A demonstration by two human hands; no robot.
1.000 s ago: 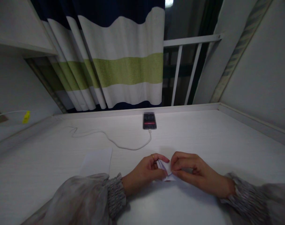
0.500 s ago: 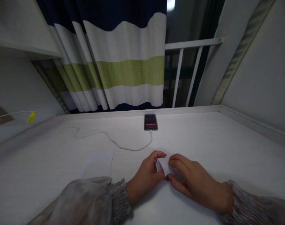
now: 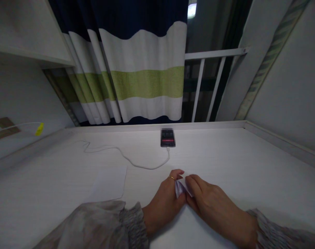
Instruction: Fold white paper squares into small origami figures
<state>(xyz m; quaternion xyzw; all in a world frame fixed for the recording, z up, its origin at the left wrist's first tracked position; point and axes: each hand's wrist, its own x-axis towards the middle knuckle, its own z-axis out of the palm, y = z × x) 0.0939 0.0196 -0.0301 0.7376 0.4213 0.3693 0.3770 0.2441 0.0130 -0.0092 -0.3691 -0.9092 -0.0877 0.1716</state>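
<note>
Holding a small folded white paper [image 3: 181, 187] between both hands, near side of the counter [image 3: 250, 162], a little right of mid-view; whether its underside touches the surface, cannot tell. Creased flaps show in the gap between the fingers; the far right portion is covered.

Edges and room: loose white sheet [image 3: 109, 183] lies flat to the left, its near edge by the left sleeve [image 3: 102, 221]. White cable [image 3: 147, 168] curves across beyond the hands, ending at a dark, blurred-out device [image 3: 168, 137] near the raised back rim [image 3: 206, 125]. Broad stretch of counter surface to the right of the hands, out to the side rim. Striped curtain [image 3: 147, 83] hangs behind.

Pose: left hand [image 3: 164, 202], gold ring [image 3: 172, 178] on a finger, grips the paper's left side, index finger reaching over the far side, thumb at the near edge. Right hand [image 3: 216, 205] narrow, back upward, fingers bent onto the paper's right side, thumb tucked beneath. Thumbs nearly meet. Both forearms angle inward from the near corners.
</note>
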